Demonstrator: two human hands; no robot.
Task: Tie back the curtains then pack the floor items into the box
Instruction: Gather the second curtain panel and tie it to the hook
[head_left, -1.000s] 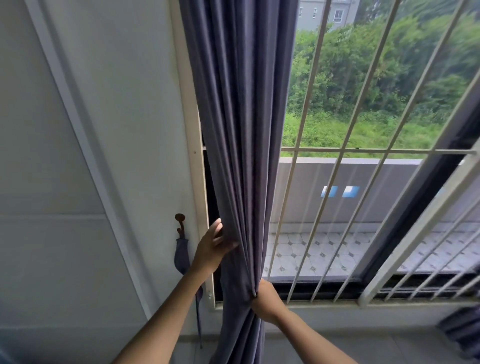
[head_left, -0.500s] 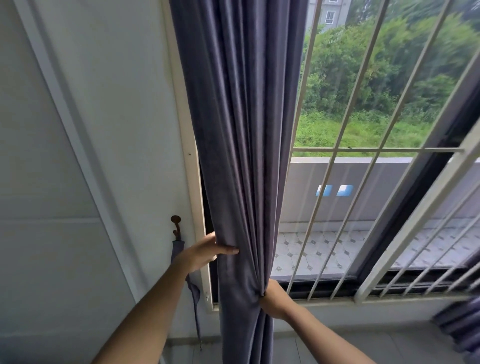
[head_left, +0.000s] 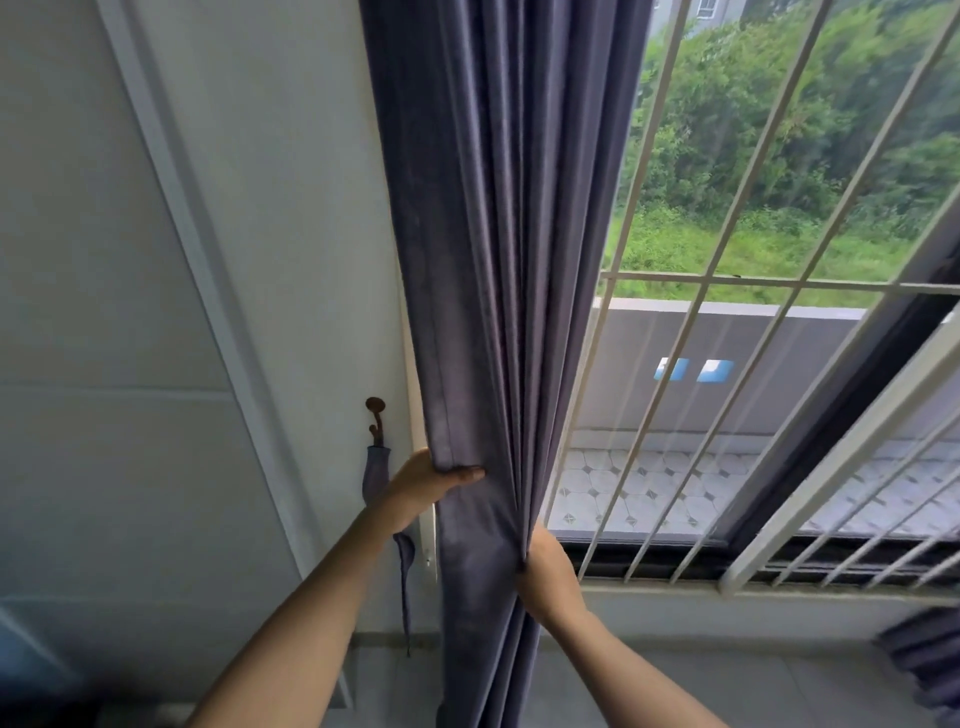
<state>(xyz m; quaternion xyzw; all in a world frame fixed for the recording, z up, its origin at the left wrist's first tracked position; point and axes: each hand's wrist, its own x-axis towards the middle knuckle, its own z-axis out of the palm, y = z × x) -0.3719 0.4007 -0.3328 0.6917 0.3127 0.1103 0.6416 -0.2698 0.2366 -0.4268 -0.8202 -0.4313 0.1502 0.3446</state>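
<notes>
bare forearms, no sleeves, ringless fingers (head_left: 467, 474)

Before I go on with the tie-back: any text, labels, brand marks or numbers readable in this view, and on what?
None readable.
The curtain, gripped by the left hand and the right hand, shows no tag or print.
The tie-back strap on the wall hook is plain.
The two blue patches on the balcony wall carry no legible writing.

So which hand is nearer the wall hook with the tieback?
Left. The left hand grips the curtain edge just right of the hook; the right hand pinches folds farther right.
</notes>
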